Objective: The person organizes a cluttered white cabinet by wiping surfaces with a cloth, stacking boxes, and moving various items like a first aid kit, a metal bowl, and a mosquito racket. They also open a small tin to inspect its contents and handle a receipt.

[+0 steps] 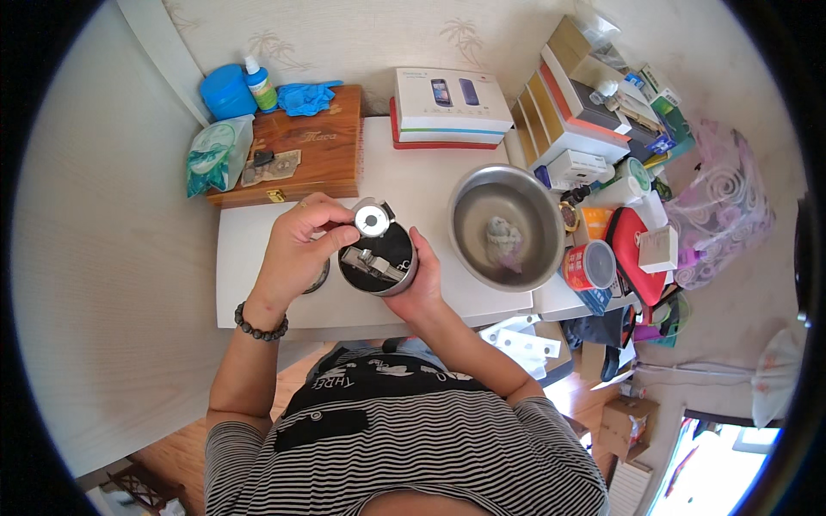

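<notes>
Between the thumb and fingers of my left hand (314, 232) is a wristwatch (372, 220) with a round silver-white face and a dark strap. It is raised over the far rim of a round metal canister (404, 284). My right hand (422, 279) wraps around the canister's right side and tilts its mouth toward me. Inside the dark interior lie a silver metal watch band (372, 265) and small shiny bits too small to name. Partly hidden behind my left wrist, a round dark-rimmed object (319, 279) rests on the white table (249, 258).
A steel basin (460, 232) with a crumpled plastic bag (504, 241) stands to the right. Behind are a wooden box (340, 138) and a white phone box (452, 103). Stacked boxes (551, 120), a clear-lidded tub (594, 265) and a red case (632, 258) crowd the far right.
</notes>
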The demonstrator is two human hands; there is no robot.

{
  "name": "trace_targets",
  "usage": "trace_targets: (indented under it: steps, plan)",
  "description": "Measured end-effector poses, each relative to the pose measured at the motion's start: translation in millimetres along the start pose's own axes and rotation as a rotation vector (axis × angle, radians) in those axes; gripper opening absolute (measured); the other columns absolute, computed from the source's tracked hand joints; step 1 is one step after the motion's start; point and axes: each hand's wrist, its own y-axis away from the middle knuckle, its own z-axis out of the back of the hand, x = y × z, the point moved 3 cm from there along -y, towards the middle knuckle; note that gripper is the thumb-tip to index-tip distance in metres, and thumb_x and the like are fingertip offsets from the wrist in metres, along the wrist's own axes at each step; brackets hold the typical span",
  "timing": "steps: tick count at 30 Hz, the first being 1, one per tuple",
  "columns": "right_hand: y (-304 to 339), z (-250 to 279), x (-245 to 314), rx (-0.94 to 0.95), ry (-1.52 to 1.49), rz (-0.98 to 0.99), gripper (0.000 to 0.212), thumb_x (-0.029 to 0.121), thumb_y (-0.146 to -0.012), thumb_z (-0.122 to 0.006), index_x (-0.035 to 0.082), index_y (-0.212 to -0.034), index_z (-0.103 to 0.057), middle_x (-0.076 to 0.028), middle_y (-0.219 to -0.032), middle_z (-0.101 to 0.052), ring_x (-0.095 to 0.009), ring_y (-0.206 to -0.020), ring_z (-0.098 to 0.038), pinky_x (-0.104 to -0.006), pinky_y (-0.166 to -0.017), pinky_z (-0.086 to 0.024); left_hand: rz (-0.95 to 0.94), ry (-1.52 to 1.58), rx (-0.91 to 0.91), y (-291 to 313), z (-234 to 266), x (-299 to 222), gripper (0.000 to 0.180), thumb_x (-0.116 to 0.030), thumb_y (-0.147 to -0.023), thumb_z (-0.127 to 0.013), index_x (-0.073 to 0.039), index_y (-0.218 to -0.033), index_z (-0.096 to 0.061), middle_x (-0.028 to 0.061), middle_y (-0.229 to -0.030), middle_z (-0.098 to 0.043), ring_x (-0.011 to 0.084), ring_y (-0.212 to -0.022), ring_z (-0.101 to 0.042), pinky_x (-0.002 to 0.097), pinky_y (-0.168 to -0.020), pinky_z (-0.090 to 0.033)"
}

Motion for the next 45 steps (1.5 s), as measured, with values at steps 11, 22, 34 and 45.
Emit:
trace_targets:
  steps: [11, 22, 34, 45]
  plan:
    - [0.6, 1.8, 1.2, 0.027, -0.002, -0.016, 0.051, 0.047, -0.095, -0.042, 0.009, -0.123, -0.059, -0.011, -0.12, -0.063, -0.029, -0.112, -0.059, -0.0455, -0.099, -0.044, -0.046, -0.192, 0.081, 1.4, -8.8, -2.3, 0.016, 0.003, -0.076, -0.071, 0.002, -0.091, -0.068, 0.005, -0.096, -0.059, 0.0164, -0.091, -0.06, 0.0266, -0.08, -0.049]
    - [-1.7, 8.5, 0.0, 0.069, -0.02, -0.005, 0.047, 0.043, -0.095, -0.043, 0.008, -0.122, -0.059, -0.011, -0.117, -0.064, -0.027, -0.106, -0.061, -0.042, -0.096, -0.046, -0.304, -0.678, 0.192, 2.5, -28.4, -12.9, 0.014, -0.006, -0.076, -0.069, -0.003, -0.089, -0.07, 0.0055, -0.095, -0.061, 0.023, -0.09, -0.059, 0.0333, -0.08, -0.048]
    - [-2.6, 11.7, -6.8, 0.055, -0.019, -0.043, 0.045, 0.043, -0.094, -0.045, 0.008, -0.118, -0.059, -0.01, -0.114, -0.065, -0.026, -0.103, -0.062, -0.0425, -0.093, -0.05, -0.302, -0.75, 0.076, 2.9, -27.8, -10.6, 0.007, -0.01, -0.075, -0.068, -0.01, -0.083, -0.069, 0.0041, -0.089, -0.06, 0.023, -0.088, -0.058, 0.0352, -0.078, -0.045]
    - [-8.1, 11.6, -10.0, 0.072, -0.049, -0.042, 0.043, 0.04, -0.094, -0.047, 0.006, -0.118, -0.06, -0.011, -0.113, -0.065, -0.026, -0.102, -0.063, -0.0416, -0.091, -0.051, -0.336, -0.622, 0.102, 9.9, -19.3, -3.9, 0.017, -0.003, -0.073, -0.068, -0.006, -0.09, -0.069, 0.0049, -0.094, -0.06, 0.0242, -0.091, -0.055, 0.0346, -0.08, -0.047]
